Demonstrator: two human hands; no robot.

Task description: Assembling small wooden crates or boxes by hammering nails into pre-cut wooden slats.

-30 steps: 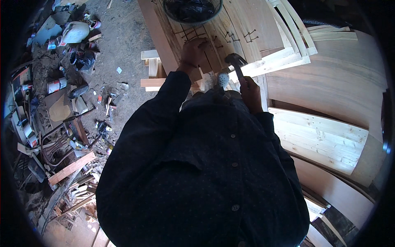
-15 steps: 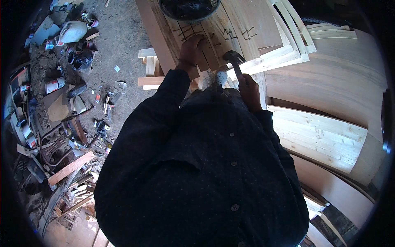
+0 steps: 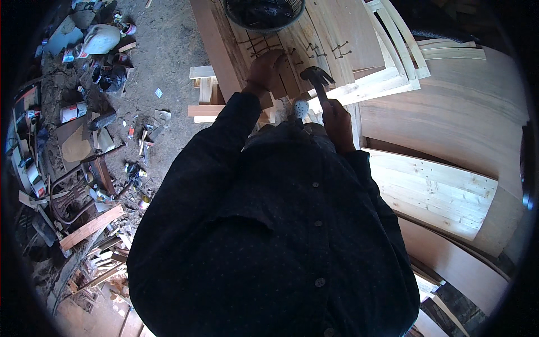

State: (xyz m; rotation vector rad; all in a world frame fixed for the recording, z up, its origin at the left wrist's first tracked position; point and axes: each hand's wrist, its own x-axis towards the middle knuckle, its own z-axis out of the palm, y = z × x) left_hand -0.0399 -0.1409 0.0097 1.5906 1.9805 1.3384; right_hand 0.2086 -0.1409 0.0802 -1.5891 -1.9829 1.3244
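Observation:
My right hand [image 3: 338, 124] grips the handle of a claw hammer [image 3: 318, 75], whose dark head hangs above the near end of the boards. To its left, my left hand [image 3: 266, 72] rests low over the wooden boards [image 3: 292, 39], fingers curled together at the tips. Anything pinched there is too small to make out. Just beyond those fingers lie several long nails [image 3: 258, 45] on the wood. More nails [image 3: 315, 50] sit on the boards to the right, and another small group of nails [image 3: 341, 49] lies farther right.
A dark mesh basket [image 3: 303, 12] stands on the boards at the far side. Stacked slats [image 3: 387, 78] and large plywood sheets [image 3: 443, 106] fill the right. A pale wood panel [image 3: 432, 188] lies nearer. Cans, a white sack [image 3: 101, 39] and scrap wood [image 3: 91, 227] litter the left floor.
The hammer head has shifted slightly left and up with my right hand. My left hand stays at almost the same spot on the boards. The whole view has shifted a little.

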